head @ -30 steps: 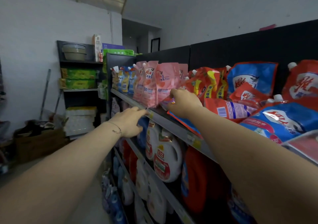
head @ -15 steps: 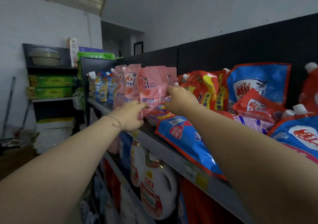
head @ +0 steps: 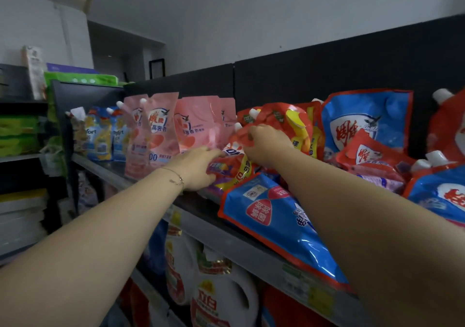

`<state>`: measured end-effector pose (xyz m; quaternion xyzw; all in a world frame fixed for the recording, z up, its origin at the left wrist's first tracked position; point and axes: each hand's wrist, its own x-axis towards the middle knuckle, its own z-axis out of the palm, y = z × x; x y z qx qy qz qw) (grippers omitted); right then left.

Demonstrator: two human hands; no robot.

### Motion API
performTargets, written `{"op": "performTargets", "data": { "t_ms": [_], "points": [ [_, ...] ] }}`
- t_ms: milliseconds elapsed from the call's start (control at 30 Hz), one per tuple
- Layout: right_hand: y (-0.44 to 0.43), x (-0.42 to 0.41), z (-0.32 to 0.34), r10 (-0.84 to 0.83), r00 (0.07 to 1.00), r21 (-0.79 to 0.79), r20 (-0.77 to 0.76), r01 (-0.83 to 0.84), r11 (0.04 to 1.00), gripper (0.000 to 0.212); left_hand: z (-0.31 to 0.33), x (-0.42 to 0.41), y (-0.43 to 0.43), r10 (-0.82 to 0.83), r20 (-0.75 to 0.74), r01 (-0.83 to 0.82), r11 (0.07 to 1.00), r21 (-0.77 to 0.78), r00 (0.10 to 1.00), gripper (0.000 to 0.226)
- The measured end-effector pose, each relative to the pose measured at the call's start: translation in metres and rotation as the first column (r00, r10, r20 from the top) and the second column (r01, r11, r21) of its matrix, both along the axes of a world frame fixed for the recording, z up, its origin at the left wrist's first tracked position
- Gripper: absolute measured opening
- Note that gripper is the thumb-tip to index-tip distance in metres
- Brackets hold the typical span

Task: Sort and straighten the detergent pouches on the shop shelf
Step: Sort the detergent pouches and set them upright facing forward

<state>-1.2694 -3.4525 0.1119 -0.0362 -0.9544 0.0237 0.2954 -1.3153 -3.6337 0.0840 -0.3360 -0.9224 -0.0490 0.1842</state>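
Detergent pouches crowd the top shelf [head: 226, 236]. Pink pouches [head: 161, 130] stand upright at the left. A red and purple pouch [head: 230, 168] lies flat in the middle. My left hand [head: 196, 168] rests on its left side, fingers reaching over it. My right hand [head: 266, 143] pinches its top corner near the white spout. A blue pouch [head: 274, 221] lies flat in front and overhangs the shelf edge under my right forearm. Red and yellow pouches [head: 289, 123] lean behind my right hand.
Large blue and red pouches [head: 364, 123] pile up at the right against the black back panel [head: 327, 75]. Small blue and yellow pouches [head: 100, 135] stand at the far left. White detergent jugs [head: 219, 296] fill the shelf below.
Both hands have moved right, from the pink pouches to the flat red and purple pouch. The view has come closer and risen toward the top shelf.
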Motion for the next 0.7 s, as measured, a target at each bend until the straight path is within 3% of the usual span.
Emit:
{"op": "performTargets", "data": {
  "t_ms": [100, 267, 433, 533, 700],
  "points": [
    [0.003, -0.008, 0.006, -0.066, 0.997, 0.007, -0.029, 0.066, 0.998, 0.035, 0.008, -0.013, 0.003, -0.055, -0.016, 0.055, 0.998, -0.001, 0.998, 0.06],
    [0.004, -0.012, 0.013, -0.214, 0.973, -0.012, -0.089, 0.214, 0.977, 0.052, 0.014, -0.032, 0.01, -0.125, -0.003, 0.125, 0.991, 0.039, 0.992, 0.054],
    [0.005, -0.011, 0.016, -0.34, 0.94, -0.055, 0.003, 0.339, 0.939, 0.055, 0.012, -0.04, 0.021, -0.183, -0.002, 0.183, 0.982, 0.046, 0.983, 0.054],
    [0.004, -0.013, 0.02, -0.377, 0.926, -0.11, 0.023, 0.377, 0.92, 0.043, 0.011, -0.044, 0.021, -0.203, -0.004, 0.203, 0.978, 0.053, 0.979, 0.051],
    [0.0, -0.021, 0.021, -0.363, 0.928, -0.248, -0.077, 0.335, 0.909, 0.015, 0.009, -0.047, 0.017, -0.226, -0.011, 0.226, 0.968, 0.107, 0.974, 0.044]
  ]
}}
